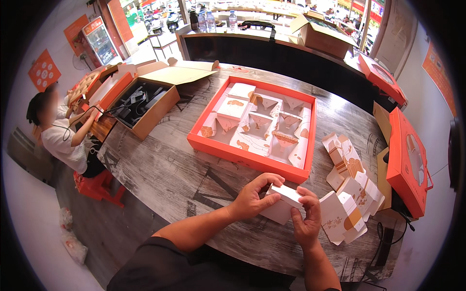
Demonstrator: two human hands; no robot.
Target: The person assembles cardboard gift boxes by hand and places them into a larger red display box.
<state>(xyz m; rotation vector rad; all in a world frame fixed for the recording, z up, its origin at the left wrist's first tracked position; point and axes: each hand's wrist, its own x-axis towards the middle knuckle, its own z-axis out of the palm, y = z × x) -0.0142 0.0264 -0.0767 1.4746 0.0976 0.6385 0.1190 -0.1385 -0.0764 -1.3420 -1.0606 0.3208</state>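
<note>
Between my two hands, over the table's near side, is a small white carton [286, 195]. My left hand [253, 198] grips its left side, with the thumb and fingers along the top edge. On the opposite side my right hand [307, 218] holds it with thumb and curled fingers. Beyond them lies a large red gift box tray [242, 157], fitted with a white printed insert of several compartments. Small white printed cartons [232, 107] sit at the tray's left side. To the right of my hands lie several flattened printed cartons [342, 218].
An open cardboard box [154, 114] holding black devices and cables stands at the left. Red lidded boxes [407, 162] lean along the right edge, near a black cable [388, 242]. A seated person [65, 138] works at far left. Bottles [210, 22] stand on the back counter.
</note>
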